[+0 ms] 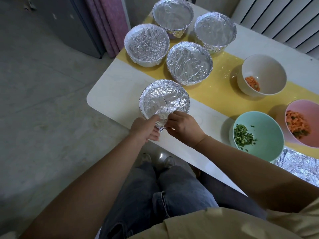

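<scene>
While the left hand (146,129) and right hand (183,129) pinch the foil (164,99) down over the near bowl (144,115) | four wrapped bowls (189,63) are done | three open bowls (264,66) still need foil.

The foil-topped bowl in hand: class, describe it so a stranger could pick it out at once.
Find the white table with the yellow runner. Four foil-covered bowls cluster along the runner at the far end; a fifth bowl stands nearer the person, on bare white. Only this one has its foil pinched at the near rim by the left hand and right hand.
</scene>
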Available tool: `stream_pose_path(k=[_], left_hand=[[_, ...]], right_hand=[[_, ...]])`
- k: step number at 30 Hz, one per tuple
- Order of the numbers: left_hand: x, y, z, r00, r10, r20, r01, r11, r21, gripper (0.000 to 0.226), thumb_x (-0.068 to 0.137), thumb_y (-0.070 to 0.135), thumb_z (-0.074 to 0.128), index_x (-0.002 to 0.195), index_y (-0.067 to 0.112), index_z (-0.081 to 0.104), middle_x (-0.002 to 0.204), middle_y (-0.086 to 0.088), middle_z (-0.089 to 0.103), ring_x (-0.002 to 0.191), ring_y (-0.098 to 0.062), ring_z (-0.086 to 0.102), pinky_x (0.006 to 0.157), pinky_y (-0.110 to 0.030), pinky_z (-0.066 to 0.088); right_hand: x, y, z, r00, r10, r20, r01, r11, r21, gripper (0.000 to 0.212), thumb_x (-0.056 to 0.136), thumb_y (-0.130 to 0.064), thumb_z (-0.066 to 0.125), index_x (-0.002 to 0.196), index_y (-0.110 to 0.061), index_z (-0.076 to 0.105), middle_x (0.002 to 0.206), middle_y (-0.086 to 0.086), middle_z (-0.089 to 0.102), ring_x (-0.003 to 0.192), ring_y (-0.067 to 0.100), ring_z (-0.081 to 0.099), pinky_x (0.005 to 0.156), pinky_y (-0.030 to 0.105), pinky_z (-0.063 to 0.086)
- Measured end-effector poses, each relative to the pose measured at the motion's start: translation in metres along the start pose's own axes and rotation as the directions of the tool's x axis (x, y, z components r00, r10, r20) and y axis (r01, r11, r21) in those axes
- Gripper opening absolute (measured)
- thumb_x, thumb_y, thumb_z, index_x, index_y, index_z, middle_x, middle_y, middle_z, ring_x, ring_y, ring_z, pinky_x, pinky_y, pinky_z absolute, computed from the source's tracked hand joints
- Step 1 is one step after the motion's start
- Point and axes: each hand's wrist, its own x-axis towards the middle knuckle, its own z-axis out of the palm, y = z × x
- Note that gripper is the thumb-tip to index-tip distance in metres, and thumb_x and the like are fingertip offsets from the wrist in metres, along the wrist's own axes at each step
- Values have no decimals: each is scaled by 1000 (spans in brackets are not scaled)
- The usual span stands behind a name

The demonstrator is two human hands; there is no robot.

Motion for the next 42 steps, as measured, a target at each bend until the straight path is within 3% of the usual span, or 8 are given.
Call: stream_pose_path(k=[4,8,13,16,19,26,32,42], left_hand=[[-3,-2,12,1000,9,-3,-10,993,-118,27,94,18,57,101,-7,61,85,-20,72,51,-20,68,37,-18,44],[1,1,12,998,43,-50,-49,991,-127,17,96,8,45,104,-3,56,72,-15,70,50,-21,69,44,-19,48],[-7,5,6,1000,7,-6,-7,998,-59,35,99,24,49,104,-8,62,95,-20,67,57,-21,62,25,-14,36],[-8,6,8,998,-15,66,23,992,-125,25,102,15,44,91,-4,56,88,-20,57,63,-23,56,52,-24,53],[3,3,12,998,50,-29,-53,993,-106,16,98,12,47,90,1,56,87,-18,62,71,-28,63,77,-42,58],[21,-10,8,979,161,-121,-158,987,33,40,69,35,39,68,2,61,68,-13,71,78,-36,72,84,-52,57],[13,5,-7,976,187,-108,-182,982,55,32,94,16,44,69,3,60,76,-20,73,74,-37,73,81,-53,58],[10,3,-9,987,135,-83,-133,991,26,39,96,31,45,86,-1,65,78,-16,74,64,-30,73,76,-45,61]], right_hand=[[5,-4,2,1000,15,19,-15,1000,23,17,82,-5,60,65,-7,64,70,7,56,62,28,53,52,34,45],[10,-9,3,999,39,21,-39,999,37,26,85,-12,50,61,-8,61,68,7,54,60,27,52,49,31,42],[12,-11,4,998,66,23,-67,997,29,26,83,-9,47,60,-9,60,66,6,54,59,26,53,48,30,43],[14,-14,6,995,90,43,-92,995,39,27,82,-12,47,61,-8,62,66,6,56,59,27,54,47,29,45],[17,-16,7,992,115,44,-117,992,51,21,79,-10,53,60,-7,63,65,7,55,58,28,55,45,29,46],[19,-18,5,992,114,63,-120,986,112,8,76,-6,69,69,-5,65,69,10,57,63,30,56,50,33,49],[8,-7,-7,995,43,93,-56,988,141,19,78,-16,78,91,-5,70,84,9,61,75,29,58,66,34,46],[13,-10,-1,998,63,16,-64,997,38,18,79,-1,59,62,-6,60,66,8,55,59,29,52,51,34,46]])
